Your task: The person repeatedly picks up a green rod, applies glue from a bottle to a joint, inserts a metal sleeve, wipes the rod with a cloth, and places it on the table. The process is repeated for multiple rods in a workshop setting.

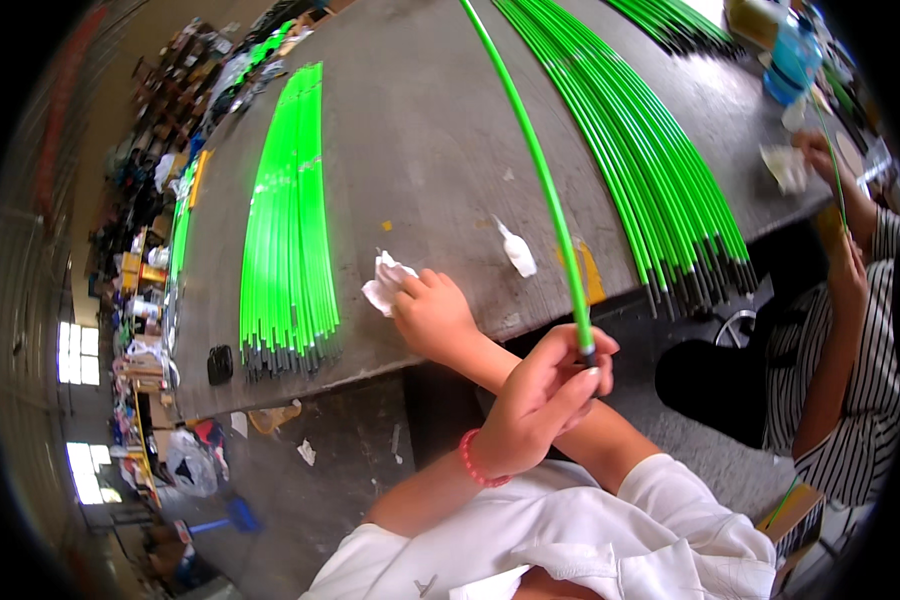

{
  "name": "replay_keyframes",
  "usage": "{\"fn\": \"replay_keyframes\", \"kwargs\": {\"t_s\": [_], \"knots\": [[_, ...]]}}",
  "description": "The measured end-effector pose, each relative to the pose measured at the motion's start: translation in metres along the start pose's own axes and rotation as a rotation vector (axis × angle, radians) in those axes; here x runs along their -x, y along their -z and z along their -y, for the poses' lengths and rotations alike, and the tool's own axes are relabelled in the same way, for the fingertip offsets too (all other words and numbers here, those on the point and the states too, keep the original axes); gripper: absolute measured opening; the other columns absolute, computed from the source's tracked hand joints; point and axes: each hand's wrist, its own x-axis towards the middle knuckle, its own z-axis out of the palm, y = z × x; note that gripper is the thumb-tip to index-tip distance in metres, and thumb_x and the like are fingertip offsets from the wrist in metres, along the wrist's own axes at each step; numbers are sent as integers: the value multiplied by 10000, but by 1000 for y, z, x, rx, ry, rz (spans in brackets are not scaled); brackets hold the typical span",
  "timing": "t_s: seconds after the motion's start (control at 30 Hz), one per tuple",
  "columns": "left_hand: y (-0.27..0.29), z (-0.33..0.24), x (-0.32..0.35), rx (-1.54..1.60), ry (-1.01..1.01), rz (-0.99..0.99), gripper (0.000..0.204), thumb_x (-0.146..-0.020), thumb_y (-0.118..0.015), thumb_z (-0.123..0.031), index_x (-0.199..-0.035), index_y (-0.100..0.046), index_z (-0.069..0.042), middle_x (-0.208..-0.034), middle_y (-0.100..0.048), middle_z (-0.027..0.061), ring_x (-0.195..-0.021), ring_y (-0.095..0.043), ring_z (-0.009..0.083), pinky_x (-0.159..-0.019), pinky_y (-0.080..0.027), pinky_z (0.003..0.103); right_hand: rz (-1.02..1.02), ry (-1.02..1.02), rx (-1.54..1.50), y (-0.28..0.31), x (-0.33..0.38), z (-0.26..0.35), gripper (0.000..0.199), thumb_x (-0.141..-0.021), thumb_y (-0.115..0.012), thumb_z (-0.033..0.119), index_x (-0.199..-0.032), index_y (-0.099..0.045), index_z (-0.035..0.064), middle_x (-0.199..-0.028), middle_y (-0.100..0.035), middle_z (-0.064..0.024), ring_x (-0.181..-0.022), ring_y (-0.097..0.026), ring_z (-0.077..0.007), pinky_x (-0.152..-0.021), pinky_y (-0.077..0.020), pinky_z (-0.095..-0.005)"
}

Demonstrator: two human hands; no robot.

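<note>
My forearms cross in front of me. At the table's near edge, my left hand (pixel 545 395), with a red beaded bracelet at the wrist, grips the black-tipped end of a long green rod (pixel 543 175). The rod stretches away over the table past the top of the view. My right hand (pixel 432 315) reaches across to the left and closes on a crumpled white tissue (pixel 382 285) above the tabletop. Between the tissue and the rod lies a small white squeeze bottle (pixel 519 254) with a narrow nozzle.
Bundles of green rods with black ends lie left (pixel 285 220) and right (pixel 630 140) on the grey table (pixel 400 130). A small black object (pixel 220 365) sits near the left corner. At right, a co-worker in a striped top (pixel 835 350) handles a thin green rod beside a blue bottle (pixel 792 65).
</note>
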Motion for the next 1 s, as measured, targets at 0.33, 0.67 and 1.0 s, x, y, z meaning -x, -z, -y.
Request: {"fn": "replay_keyframes", "kwargs": {"t_s": [0.33,0.67,1.0], "knots": [[28,-11,67,-46,-421,-155,193,-960,-406,-221,-978,-446,-33,-631,-384,-10,-496,-299,69,-451,-248,220,14,-12,-17,0,-4,10,86,-692,-623,134,-656,-571,74,-756,-547,-62,-738,-519,-262,-659,-430,-374],[37,-19,106,-121,-484,-163,294,-947,-437,-313,-872,-424,-29,-560,-358,-7,-469,-301,81,-439,-242,243,15,48,30,2,-6,16,74,-725,-604,86,-671,-570,49,-744,-531,-79,-735,-508,-274,-680,-419,-371],[51,-18,123,58,-494,-68,258,-968,-394,-278,-907,-438,-31,-675,-391,-1,-560,-310,64,-501,-258,208,66,-51,61,-5,-4,14,219,-697,-628,61,-898,-553,16,-899,-517,-141,-822,-511,-333,-748,-424,-408]]}}
